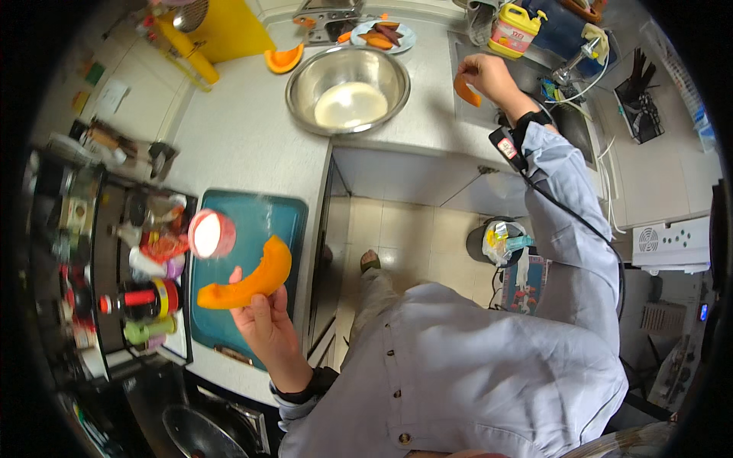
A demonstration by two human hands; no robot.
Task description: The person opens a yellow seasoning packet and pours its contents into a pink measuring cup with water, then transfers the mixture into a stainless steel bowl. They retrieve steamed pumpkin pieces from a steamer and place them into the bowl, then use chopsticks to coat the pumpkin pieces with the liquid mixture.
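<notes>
A peeled-looking, curved wedge of pumpkin (269,273) is pinched between the thumb and fingers of my left hand (266,326). It is held over a teal cutting board (286,220) on the left counter. Beside the wedge, on the board's far left, is a pink tub (229,235) with a white top or contents. My right hand (489,77) reaches out at the upper right and grips a thin, curved orange strip (467,93), which looks like pumpkin, by its upper end. That strip hangs over the left edge of the sink (472,114).
A steel bowl (298,100) with pale contents stands on the far counter. Behind it are a pumpkin piece (283,59) and a plate (408,41) of orange and purplish pieces. A condiment rack (104,229) borders the board. A lined bin (481,243) stands on the floor.
</notes>
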